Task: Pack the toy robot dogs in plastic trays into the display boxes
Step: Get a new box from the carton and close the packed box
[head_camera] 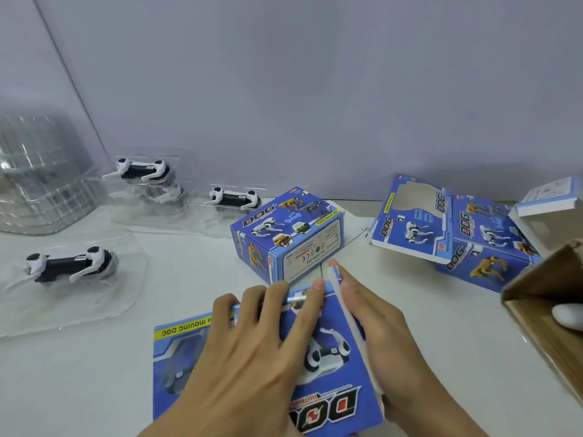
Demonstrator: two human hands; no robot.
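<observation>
Head view, both hands on blue "DOG" box

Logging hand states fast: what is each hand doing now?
Left hand: open, flat on the display box.
Right hand: open, pressing the box's side flap.

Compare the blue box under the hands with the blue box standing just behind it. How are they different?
The box under the hands lies flat with its window side up, a toy dog showing inside; the box behind it stands closed, with no window visible. The left hand presses on the near box and the right hand holds its side flap; nothing touches the far box. Both are blue with DOG printing.
</observation>
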